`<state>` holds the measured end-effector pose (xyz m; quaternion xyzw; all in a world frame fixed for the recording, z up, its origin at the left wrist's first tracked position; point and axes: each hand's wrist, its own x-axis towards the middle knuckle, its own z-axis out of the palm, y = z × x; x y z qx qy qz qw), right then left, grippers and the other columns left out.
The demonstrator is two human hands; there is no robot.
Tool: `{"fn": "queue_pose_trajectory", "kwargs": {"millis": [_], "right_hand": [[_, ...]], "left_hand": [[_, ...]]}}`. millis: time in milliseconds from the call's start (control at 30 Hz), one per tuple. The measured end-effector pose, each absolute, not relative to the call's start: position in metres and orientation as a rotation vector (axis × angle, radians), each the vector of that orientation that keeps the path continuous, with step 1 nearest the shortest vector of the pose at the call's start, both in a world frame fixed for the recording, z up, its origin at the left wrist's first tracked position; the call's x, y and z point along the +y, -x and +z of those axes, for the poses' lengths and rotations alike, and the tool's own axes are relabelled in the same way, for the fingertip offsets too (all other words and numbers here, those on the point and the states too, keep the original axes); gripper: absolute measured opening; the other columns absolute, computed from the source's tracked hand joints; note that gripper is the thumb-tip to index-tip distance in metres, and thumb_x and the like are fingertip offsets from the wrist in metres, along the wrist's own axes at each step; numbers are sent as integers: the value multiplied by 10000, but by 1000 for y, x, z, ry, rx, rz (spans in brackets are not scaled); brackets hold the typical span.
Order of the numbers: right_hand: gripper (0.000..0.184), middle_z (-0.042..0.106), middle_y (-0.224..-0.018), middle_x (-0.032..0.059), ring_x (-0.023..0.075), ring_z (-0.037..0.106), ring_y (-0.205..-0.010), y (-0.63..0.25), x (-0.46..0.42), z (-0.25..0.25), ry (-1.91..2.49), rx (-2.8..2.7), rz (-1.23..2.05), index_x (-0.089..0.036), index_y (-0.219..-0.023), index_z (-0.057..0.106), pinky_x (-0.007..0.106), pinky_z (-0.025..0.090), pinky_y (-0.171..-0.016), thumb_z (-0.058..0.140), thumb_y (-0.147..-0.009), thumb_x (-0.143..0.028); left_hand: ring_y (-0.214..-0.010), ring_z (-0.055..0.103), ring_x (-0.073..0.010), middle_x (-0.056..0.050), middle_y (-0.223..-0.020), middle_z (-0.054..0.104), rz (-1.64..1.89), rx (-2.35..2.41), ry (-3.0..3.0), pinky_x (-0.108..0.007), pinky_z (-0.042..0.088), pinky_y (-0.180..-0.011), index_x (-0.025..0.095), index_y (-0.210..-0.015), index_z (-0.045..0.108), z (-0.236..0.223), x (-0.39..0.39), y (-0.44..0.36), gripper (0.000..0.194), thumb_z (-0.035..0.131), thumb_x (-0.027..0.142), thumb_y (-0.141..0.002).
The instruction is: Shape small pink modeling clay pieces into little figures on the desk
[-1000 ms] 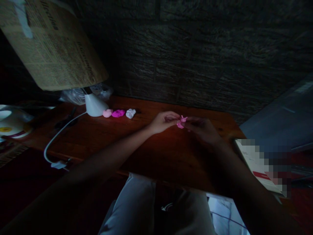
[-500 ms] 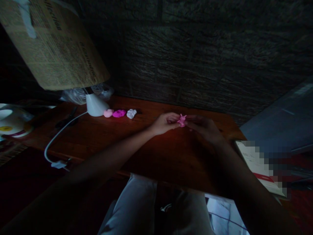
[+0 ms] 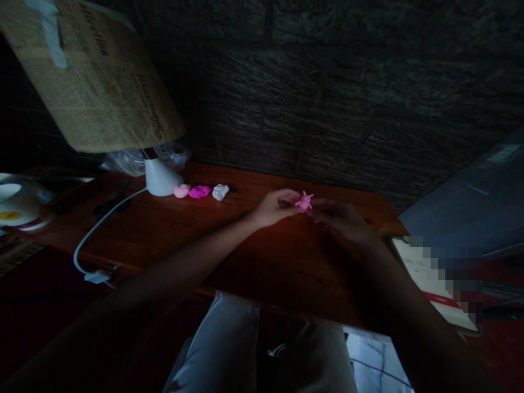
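Over the wooden table, a small pink clay figure (image 3: 304, 202) with two ear-like points on top and stubby side limbs is held between my hands. My left hand (image 3: 280, 206) pinches it from the left, thumb in front and fingers curled behind. At its right side is my right hand (image 3: 338, 214), dark in shadow, its closed fingertips touching or nearly touching the figure. Along the back of the table lie a pale pink lump of clay (image 3: 182, 190), a magenta lump (image 3: 200, 191) and a white lump (image 3: 220, 191).
A lamp with a newsprint shade (image 3: 110, 82) and a white base (image 3: 161, 178) stands at the back left, its white cord (image 3: 88, 232) hanging over the front edge. A white jug-like vessel (image 3: 20, 206) is far left, a flat book-like item (image 3: 436, 284) right. A dark brick wall (image 3: 327, 103) rises behind.
Between my fingers the pink figure has been turned, so its ears and side limbs show more fully. My right fingers have drawn slightly away to the right. The clay lumps stay put.
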<state>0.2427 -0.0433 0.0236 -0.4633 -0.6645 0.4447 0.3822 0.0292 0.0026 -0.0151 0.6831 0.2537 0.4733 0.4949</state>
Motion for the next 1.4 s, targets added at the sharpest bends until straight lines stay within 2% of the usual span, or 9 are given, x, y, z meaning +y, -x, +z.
{"fn": "queue_pose_trajectory", "kwargs": {"millis": [233,467,733,867,1200,1333,1400], "right_hand": [[418,796,-1024,76,208,670,-802,-238,-44,21,1155,-1704,1063,-243,-951,836,366,533,-741,852,-704,-581],[449,800,-1036,82,219,685,-833,-236,-45,25,1158,-1714,1047,-260,-974,841,373,560,-736,832,-708,-621],[424,806,-1019,77,202,671,-787,-236,-46,26,1150,-1751,1032,-255,-975,840,359,553,-716,811,-740,-606],[413,802,-1032,85,213,686,-826,-236,-46,27,1147,-1758,1059,-247,-976,835,364,555,-736,807,-751,-591],[496,795,-1024,95,233,689,-842,-233,-48,26,1158,-1707,1061,-225,-964,833,375,568,-736,827,-702,-647],[498,795,-1048,95,242,691,-874,-232,-48,28,1161,-1676,1029,-240,-965,832,370,573,-730,832,-691,-656],[493,794,-1051,93,226,685,-829,-233,-48,28,1184,-1642,1015,-238,-981,829,369,568,-726,843,-690,-636]], "left_hand": [[-908,703,-159,-80,-1016,771,1137,601,-1696,-319,552,-871,149,-985,743,-13,0,-29,260,824,237,-754],[-918,703,-152,-77,-1053,771,1146,617,-1665,-299,556,-861,156,-1011,733,-13,-1,-31,290,825,245,-751],[-884,708,-146,-84,-1057,772,1092,595,-1612,-253,558,-738,159,-1042,717,-11,-3,-32,304,793,284,-775],[-856,702,-141,-80,-1029,770,1072,613,-1577,-240,549,-691,158,-1043,711,-11,-4,-32,314,799,285,-770],[-917,731,-192,-96,-1044,764,1057,610,-1501,-282,581,-716,141,-1028,692,-11,-3,-31,396,850,376,-751],[-914,740,-197,-101,-1040,766,1049,605,-1485,-292,592,-723,138,-1043,688,-11,-3,-30,395,844,368,-762],[-935,744,-205,-108,-1063,768,1041,603,-1479,-294,593,-727,139,-1061,687,-11,-4,-30,404,846,361,-764]]}}
